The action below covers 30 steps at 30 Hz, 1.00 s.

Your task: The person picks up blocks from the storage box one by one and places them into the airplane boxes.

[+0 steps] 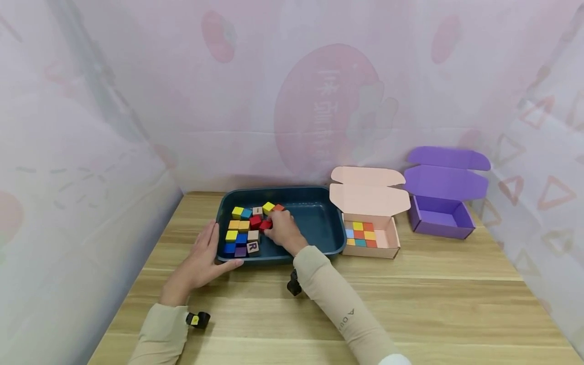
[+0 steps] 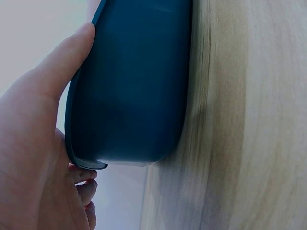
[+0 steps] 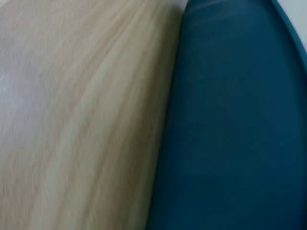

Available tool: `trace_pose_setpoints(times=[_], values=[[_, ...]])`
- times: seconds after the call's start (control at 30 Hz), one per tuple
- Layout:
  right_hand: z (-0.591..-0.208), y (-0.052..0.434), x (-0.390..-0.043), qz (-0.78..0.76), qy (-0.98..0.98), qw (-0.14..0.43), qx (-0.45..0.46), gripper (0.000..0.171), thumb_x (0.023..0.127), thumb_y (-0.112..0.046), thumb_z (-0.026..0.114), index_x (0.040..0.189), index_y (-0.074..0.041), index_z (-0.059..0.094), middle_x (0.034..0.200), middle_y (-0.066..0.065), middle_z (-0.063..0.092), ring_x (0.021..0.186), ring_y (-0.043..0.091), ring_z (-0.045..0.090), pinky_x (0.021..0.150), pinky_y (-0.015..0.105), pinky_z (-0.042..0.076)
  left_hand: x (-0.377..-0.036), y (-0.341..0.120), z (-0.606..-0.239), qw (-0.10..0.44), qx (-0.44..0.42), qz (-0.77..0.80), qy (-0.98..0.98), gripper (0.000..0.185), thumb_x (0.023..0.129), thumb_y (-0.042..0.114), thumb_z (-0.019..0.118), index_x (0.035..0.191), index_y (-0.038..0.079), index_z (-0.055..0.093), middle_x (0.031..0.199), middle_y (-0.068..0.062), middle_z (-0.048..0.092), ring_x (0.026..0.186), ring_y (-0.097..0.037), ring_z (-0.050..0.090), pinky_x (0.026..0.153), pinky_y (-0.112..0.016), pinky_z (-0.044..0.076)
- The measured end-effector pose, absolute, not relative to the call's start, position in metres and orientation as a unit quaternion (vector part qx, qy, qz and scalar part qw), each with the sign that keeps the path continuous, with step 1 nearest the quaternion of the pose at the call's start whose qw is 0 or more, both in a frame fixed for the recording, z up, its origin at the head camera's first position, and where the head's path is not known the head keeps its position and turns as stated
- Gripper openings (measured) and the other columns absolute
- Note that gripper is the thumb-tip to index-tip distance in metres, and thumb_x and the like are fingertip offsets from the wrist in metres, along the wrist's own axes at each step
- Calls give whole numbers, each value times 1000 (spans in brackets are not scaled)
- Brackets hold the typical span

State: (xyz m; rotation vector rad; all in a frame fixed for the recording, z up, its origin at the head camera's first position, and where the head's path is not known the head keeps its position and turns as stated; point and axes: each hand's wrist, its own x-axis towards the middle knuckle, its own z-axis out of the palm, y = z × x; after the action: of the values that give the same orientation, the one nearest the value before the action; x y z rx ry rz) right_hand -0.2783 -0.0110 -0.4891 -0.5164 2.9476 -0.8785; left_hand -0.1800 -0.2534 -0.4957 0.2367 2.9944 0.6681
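Observation:
A dark teal tray (image 1: 319,220) lies on the wooden table, with several coloured cubes grouped in its left half. My left hand (image 1: 203,258) rests along the tray's front left corner, thumb on the near rim and fingers straight along the left side. In the left wrist view, the thumb of that hand (image 2: 33,110) touches the rim of the tray (image 2: 129,86). Inside the tray, my right hand (image 1: 285,232) pinches a tilted red cube (image 1: 264,226) at its fingertips. The right wrist view has only the tray's outer wall (image 3: 235,124) and table, with the hand out of frame.
Right of the tray stands an open pink box (image 1: 385,238) with coloured cubes laid flat in its left part. Farther right is an open purple box (image 1: 440,230). A wooden cube marked R (image 1: 253,247) sits near the tray's front wall. Printed cloth walls enclose the table (image 1: 438,299).

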Motion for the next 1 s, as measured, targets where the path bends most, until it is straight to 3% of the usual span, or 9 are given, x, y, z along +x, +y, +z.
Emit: trace_pose_setpoints(times=[0.2, 0.27, 0.63, 1.0], values=[[-480, 9, -276, -290, 939, 20, -186, 30, 95, -20, 81, 122, -7, 77, 120, 9, 77, 96, 20, 69, 98, 37, 63, -179, -256, -493, 34, 75, 214, 973, 129, 89, 79, 63, 169, 2, -2, 178, -23, -5, 162, -50, 5, 127, -73, 17], [-477, 18, -274, -299, 934, 23, -196, 32, 95, -19, 81, 124, -6, 76, 122, 9, 77, 99, 20, 70, 100, 38, 62, -178, -257, -493, 34, 73, 213, 974, 129, 89, 79, 64, 169, 2, -2, 178, -23, -5, 162, -51, 6, 127, -73, 18], [-429, 94, -255, -334, 916, 7, -221, 30, 94, -17, 81, 121, -5, 76, 114, 10, 79, 99, 19, 74, 92, 35, 65, -178, -259, -496, 35, 73, 211, 974, 131, 88, 82, 62, 169, 4, -5, 178, -21, -8, 162, -50, 5, 127, -73, 17], [-382, 207, -249, -311, 927, -13, -211, 25, 94, -13, 80, 116, -3, 77, 108, 14, 80, 100, 29, 77, 93, 48, 64, -180, -260, -494, 31, 75, 213, 974, 129, 89, 78, 64, 169, 3, -5, 178, -22, -6, 162, -50, 5, 127, -74, 17]])
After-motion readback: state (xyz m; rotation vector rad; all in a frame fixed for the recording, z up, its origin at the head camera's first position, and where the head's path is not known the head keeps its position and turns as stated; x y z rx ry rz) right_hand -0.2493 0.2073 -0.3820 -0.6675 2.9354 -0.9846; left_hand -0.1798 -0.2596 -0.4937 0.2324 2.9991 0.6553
